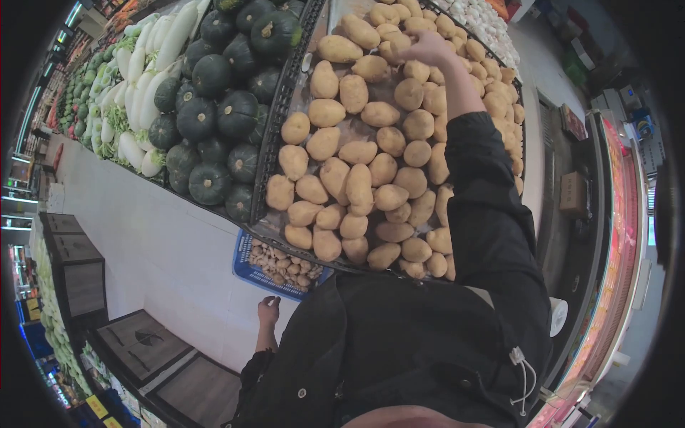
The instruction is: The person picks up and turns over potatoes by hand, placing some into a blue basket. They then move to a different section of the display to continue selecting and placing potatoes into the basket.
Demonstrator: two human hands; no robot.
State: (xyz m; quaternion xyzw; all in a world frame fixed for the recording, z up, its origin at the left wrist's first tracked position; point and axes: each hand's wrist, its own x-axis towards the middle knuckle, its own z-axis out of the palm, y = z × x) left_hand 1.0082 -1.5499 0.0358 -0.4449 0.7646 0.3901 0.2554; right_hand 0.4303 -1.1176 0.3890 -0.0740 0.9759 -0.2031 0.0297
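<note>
My right hand (432,51) reaches to the far part of a wide display of potatoes (360,189). Its fingers are bent down onto a potato (392,51), and the fingertips are partly hidden. Loose potatoes lie all around it, spread in a layer with some bare tray surface between them. My left hand (268,312) hangs low at my side, fingers curled in, with nothing visible in it. Nearest to it is a blue plastic basket (246,267) holding small, knobbly, light-brown produce that looks like ginger.
Left of a black crate edge (285,93) are dark green squashes (214,114), then white radishes (146,93). Garlic bulbs (485,28) lie beyond the potatoes. On the right are a lit display case (606,235) and a cardboard box (573,192). Wooden-panelled stands (143,342) line the lower left.
</note>
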